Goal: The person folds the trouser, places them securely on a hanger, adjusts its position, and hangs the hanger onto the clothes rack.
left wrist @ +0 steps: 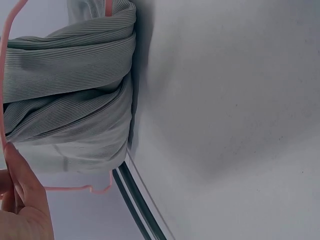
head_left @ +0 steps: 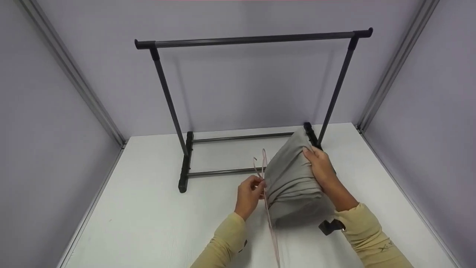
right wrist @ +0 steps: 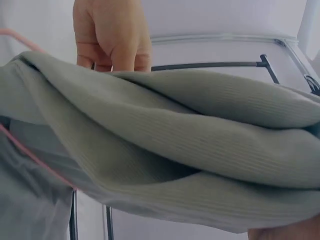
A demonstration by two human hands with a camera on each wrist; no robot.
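My left hand [head_left: 248,195] pinches a thin pink hanger [head_left: 266,201] near its neck, and two pink hooks [head_left: 264,152] rise above the fingers. To its right, my right hand [head_left: 322,167] grips a grey, finely ribbed garment [head_left: 290,178] by its right edge, thumb on the front. The garment is bunched in layered folds and held up over the table, its left edge close against the hanger wire. In the left wrist view a short piece of pink wire [left wrist: 108,7] shows at the top of the grey cloth [left wrist: 70,75]. Some of the right hand's fingers are hidden behind the fabric.
A black garment rack [head_left: 253,39] stands at the back, its bare rail high above the white table [head_left: 141,208]. Its low crossbars [head_left: 223,172] lie behind the hands. Pale walls [head_left: 427,111] enclose the table at the left, right and back.
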